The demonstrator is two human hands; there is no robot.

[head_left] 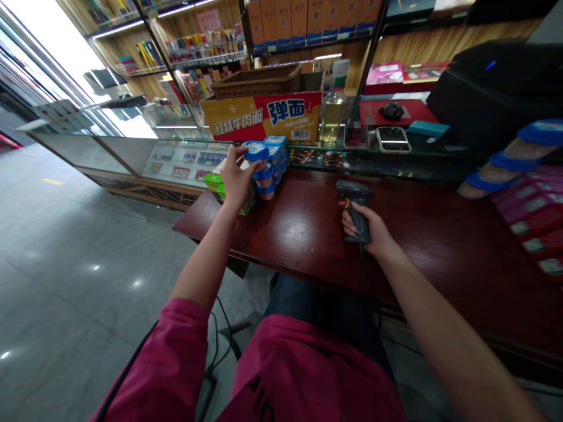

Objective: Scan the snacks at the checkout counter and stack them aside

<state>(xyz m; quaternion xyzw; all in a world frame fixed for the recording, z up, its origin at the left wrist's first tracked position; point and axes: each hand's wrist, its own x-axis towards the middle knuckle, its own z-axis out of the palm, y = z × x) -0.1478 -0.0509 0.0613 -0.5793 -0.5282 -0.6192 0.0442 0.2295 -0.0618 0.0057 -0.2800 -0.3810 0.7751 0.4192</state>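
Cup (257, 152) (blue-lidded) between left fingers (240, 152)

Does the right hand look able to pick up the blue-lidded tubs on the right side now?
Probably not: the fingers of the right hand are wrapped around the scanner. The way to the blue-lidded tubs looks unblocked, so only the held scanner seems to hinder.
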